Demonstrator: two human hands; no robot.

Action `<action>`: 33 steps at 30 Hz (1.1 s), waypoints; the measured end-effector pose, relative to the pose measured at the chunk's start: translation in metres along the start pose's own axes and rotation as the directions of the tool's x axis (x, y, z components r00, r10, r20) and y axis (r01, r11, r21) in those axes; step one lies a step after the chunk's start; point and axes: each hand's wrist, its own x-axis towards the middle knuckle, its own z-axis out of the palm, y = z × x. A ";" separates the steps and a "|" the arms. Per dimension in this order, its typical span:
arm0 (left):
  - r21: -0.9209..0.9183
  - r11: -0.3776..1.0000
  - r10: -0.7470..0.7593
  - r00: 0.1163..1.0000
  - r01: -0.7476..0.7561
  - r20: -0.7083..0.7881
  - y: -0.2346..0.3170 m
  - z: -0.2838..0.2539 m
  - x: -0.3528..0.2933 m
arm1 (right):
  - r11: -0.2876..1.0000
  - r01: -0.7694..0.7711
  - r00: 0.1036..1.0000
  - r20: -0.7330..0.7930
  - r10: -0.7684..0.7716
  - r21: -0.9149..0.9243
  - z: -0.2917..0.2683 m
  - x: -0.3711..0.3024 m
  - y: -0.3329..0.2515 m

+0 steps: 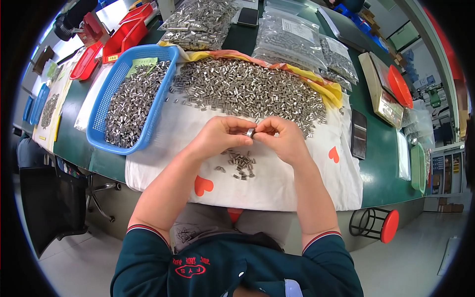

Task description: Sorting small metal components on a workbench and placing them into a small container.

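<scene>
Over the middle of a white cloth (292,188), my left hand (216,136) and my right hand (284,138) meet fingertip to fingertip. Between them is a small silvery metal cylinder (251,132), pinched by both hands. Its finer details are too small to make out. Just below my left hand lies a small loose group of metal cylinders (241,164). Beyond both hands spreads a large heap of similar cylinders (247,86). To the left, a blue plastic basket (92,129) holds many more, with a green paper slip (143,63) in it.
Clear bags of metal parts (289,37) stand at the back, beside a black phone (248,17). A dark flat object (358,133) lies right of the cloth, near a scale with a red tray (400,86). Red bins (123,37) sit back left; a red stool (390,226) stands lower right.
</scene>
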 end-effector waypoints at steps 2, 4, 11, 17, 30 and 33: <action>-0.019 1.000 -0.007 1.000 0.007 0.026 -0.006 -0.004 0.001 | 0.998 -0.055 0.998 0.017 0.055 0.002 -0.002 0.002 0.001; -0.041 0.999 -0.011 0.998 0.013 0.056 -0.007 -0.003 0.001 | 0.999 0.019 1.000 0.024 -0.020 0.033 -0.011 0.004 0.009; 0.337 0.941 -0.031 0.979 -0.039 0.200 -0.001 0.002 -0.004 | 0.764 0.102 0.954 -0.154 -0.257 -0.637 -0.010 0.016 0.038; 0.155 0.988 -0.002 0.992 -0.018 0.123 -0.005 0.002 0.000 | 0.618 0.108 0.942 -0.118 -0.313 -0.779 -0.001 0.021 0.038; -0.039 0.997 0.059 0.997 -0.061 -0.055 -0.008 -0.004 0.004 | 0.994 0.104 0.993 -0.054 -0.105 -0.031 0.006 0.003 0.004; -0.009 0.998 0.069 0.996 -0.070 -0.064 -0.012 -0.004 0.005 | 0.962 0.182 0.976 -0.084 -0.202 -0.205 0.011 0.001 0.005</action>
